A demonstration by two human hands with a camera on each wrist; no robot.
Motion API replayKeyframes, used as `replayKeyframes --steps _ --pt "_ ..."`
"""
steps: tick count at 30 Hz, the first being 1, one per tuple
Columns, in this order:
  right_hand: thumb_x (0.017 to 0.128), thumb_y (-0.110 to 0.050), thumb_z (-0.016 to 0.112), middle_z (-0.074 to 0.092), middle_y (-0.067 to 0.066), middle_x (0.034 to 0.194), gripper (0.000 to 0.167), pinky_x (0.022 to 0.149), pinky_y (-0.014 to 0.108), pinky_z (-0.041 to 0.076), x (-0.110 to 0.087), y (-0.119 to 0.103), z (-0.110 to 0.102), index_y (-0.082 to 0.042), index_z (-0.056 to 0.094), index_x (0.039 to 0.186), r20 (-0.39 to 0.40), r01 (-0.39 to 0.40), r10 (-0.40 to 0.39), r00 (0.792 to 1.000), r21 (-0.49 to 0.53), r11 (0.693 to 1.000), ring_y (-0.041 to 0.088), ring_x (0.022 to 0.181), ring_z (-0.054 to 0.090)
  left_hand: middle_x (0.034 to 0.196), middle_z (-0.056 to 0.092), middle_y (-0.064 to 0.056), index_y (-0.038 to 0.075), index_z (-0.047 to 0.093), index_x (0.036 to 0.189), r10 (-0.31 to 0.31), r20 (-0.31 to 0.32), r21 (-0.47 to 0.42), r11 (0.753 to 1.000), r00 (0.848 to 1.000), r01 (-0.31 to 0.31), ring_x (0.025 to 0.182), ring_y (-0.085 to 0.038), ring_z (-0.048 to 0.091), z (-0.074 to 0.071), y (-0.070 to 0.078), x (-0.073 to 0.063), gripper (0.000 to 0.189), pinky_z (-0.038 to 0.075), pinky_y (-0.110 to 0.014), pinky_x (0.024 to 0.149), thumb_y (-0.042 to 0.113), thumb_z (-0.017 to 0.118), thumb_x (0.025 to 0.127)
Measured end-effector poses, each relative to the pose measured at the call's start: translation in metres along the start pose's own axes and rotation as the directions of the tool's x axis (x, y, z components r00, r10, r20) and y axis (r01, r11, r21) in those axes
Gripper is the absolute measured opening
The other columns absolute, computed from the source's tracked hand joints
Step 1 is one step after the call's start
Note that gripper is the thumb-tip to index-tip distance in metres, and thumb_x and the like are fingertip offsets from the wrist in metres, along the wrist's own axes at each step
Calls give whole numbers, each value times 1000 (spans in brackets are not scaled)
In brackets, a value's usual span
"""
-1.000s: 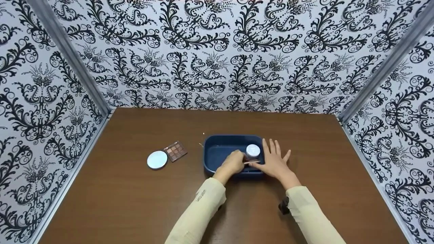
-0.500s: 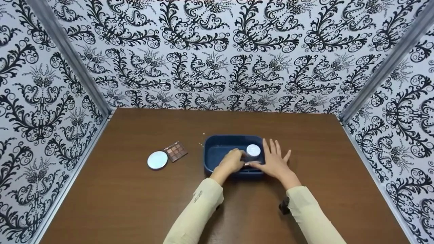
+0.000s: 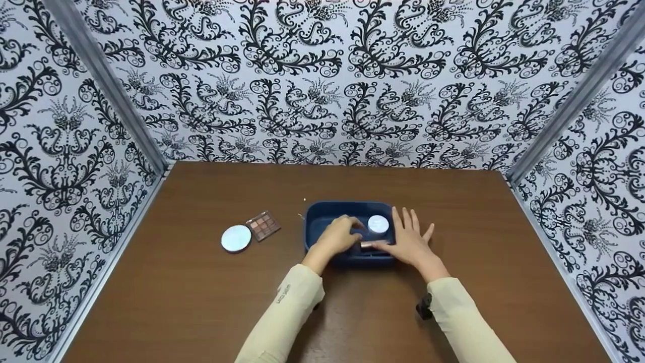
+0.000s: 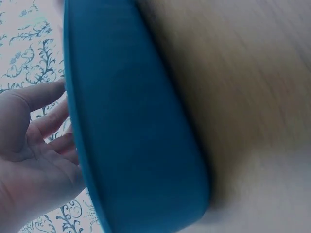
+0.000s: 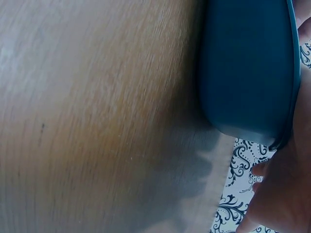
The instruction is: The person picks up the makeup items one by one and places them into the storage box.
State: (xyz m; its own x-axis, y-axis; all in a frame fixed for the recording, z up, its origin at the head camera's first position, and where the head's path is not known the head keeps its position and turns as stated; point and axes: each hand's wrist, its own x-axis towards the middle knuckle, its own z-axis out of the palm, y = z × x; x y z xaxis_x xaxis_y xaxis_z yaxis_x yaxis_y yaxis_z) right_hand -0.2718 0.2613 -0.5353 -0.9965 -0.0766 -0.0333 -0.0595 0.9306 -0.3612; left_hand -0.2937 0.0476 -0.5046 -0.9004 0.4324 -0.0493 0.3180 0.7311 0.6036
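over the near left part of the blue tray [image 3: 352, 203], the left hand [image 3: 335, 237] has its grip apart, thumb and fingers loosely bent with a gap between them (the left wrist view shows that gap past the tray's wall). at the tray's right end, the right hand [image 3: 410, 246] has its grip apart too, fingers spread straight at the rim and thumb reaching inward. just by that thumb, a small copper-toned item [image 3: 366, 245] lies inside the tray along its near side; whether the thumb touches it, i cannot tell. behind it, a jar with a white lid [image 3: 378, 224] stands upright, also inside.

to the left of the tray, a makeup palette [image 3: 263, 225] lies flat on the brown surface [image 3: 201, 302], with a round pale disc [image 3: 236, 238] just beside it. pale yellow sleeves [image 3: 282, 312] cover both forearms. beyond stand walls [image 3: 322, 101] in black-and-white scrollwork, with grey strips [image 3: 106, 83] up the corners.
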Motion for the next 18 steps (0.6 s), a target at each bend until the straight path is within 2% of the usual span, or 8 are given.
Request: replayKeyframes --steps 10,18 --pt "78 -76 64 7 24 166 120 108 81 -9 0 1 -1 -12 5 161 10 -13 13 1000 5 1000 44 154 -2 128 63 -9 13 68 125 4 -12 -47 999 1000 -4 122 -26 59 -23 -5 -5 29 49 -43 103 20 63 97" --pt "79 -75 63 7 25 166 118 107 82 -10 1 1 0 -11 6 161 15 -3 3 1000 2 1000 45 153 -3 126 65 -13 9 67 124 38 -77 -114 992 996 -47 118 -30 61 -40 -21 -11 29 49 -46 102 18 64 96"
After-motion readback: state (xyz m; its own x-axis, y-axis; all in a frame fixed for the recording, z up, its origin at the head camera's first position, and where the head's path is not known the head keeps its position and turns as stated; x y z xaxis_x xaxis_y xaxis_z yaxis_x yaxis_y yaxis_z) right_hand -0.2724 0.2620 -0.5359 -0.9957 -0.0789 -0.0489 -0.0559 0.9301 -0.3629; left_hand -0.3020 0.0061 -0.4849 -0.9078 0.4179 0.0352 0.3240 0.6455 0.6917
